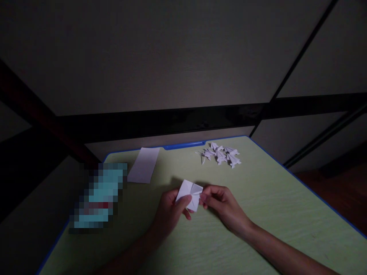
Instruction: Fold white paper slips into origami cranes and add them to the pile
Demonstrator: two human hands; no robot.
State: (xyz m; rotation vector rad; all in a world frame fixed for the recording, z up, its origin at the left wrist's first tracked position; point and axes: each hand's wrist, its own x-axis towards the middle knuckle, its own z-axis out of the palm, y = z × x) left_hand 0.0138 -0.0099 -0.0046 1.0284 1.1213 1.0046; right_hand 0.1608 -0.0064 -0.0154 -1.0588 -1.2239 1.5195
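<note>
Paper square (190, 190), paper figures (220, 156) beyond

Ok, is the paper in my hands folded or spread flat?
Folded: the paper shows creases meeting near its middle, and a shaded flap beside your right hand.

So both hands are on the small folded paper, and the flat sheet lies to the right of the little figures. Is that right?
Not quite: in the head view the flat sheet lies to the left of the little figures. The left hand and right hand are both on the folded paper.
</note>
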